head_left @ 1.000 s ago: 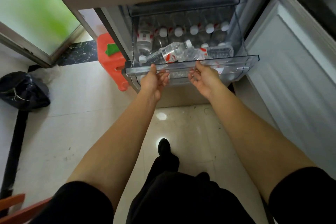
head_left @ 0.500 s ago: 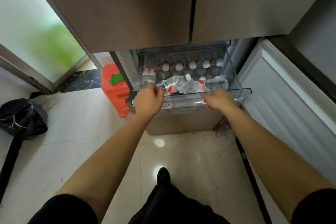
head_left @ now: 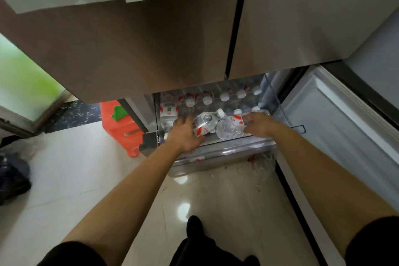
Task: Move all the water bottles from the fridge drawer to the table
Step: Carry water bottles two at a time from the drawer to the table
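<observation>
The clear fridge drawer (head_left: 226,149) is pulled out under the closed upper doors. A row of several upright water bottles (head_left: 207,100) with white caps and red labels stands at its back. Two bottles lie on top near the front: one (head_left: 205,123) in the middle and one (head_left: 229,129) to its right. My left hand (head_left: 185,134) reaches into the drawer's left part with fingers spread, its thumb beside the middle lying bottle. My right hand (head_left: 259,125) curls over the right lying bottle's end.
An orange plastic stool (head_left: 124,124) stands on the floor left of the fridge. The open lower fridge door (head_left: 345,136) is on the right. A dark bag (head_left: 13,179) lies at far left. The brown upper fridge doors (head_left: 151,49) overhang the drawer.
Both hands left the drawer's front rim and went into the drawer onto the bottles. The view rose and tilted, showing more of the upper doors.
</observation>
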`<state>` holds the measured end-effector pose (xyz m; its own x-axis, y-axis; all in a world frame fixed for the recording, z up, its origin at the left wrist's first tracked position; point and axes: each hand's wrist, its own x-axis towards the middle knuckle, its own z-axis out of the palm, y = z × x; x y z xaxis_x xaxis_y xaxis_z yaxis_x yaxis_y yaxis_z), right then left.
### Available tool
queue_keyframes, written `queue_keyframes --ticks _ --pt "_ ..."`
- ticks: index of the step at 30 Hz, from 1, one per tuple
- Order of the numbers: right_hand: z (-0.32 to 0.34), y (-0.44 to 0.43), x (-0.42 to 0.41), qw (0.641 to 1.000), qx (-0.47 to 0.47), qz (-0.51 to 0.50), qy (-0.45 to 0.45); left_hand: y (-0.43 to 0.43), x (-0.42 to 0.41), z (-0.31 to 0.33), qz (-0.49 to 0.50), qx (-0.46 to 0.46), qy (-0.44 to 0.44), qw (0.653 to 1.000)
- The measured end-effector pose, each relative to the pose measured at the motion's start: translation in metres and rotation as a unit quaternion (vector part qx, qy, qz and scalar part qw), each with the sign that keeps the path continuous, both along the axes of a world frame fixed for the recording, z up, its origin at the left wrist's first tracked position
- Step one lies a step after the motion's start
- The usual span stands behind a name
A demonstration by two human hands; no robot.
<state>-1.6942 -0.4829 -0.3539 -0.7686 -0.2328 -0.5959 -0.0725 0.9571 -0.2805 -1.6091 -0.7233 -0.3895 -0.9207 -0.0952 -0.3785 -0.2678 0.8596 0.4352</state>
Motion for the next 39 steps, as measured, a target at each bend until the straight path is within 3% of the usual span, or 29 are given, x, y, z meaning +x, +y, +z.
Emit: queue_keyframes --ticks 4,10,15,19,24,29,33,39 --pt "-0.007 0.000 -0.015 0.996 0.045 0.026 -0.067 0.000 -0.017 -0.015 -0.036 -0.022 -0.034 0.999" --pt "-0.031 -0.004 -0.028 0.990 0.107 0.030 -0.091 0.013 -0.030 -0.023 -0.064 -0.127 -0.046 0.989" --pt "-0.042 -0.014 -0.031 0.986 0.141 0.043 -0.075 0.014 -0.031 -0.026 -0.085 -0.165 -0.024 0.982" --pt "-0.037 -0.013 -0.030 0.989 0.100 0.100 -0.045 0.014 -0.030 -0.026 -0.092 -0.189 -0.009 0.978" --pt "-0.024 -0.018 -0.017 0.992 0.036 0.114 0.045 0.011 -0.030 -0.024 -0.074 -0.182 0.002 0.980" --pt "-0.012 -0.007 -0.008 0.999 -0.020 0.033 0.033 0.009 -0.024 -0.018 -0.050 -0.155 0.035 0.986" --pt "-0.005 -0.004 -0.004 0.995 -0.039 -0.002 0.091 0.008 -0.023 -0.009 -0.008 -0.125 0.061 0.990" --pt "-0.001 0.002 0.007 0.969 -0.033 0.084 0.229 0.001 -0.020 0.004 0.086 -0.017 0.138 0.986"
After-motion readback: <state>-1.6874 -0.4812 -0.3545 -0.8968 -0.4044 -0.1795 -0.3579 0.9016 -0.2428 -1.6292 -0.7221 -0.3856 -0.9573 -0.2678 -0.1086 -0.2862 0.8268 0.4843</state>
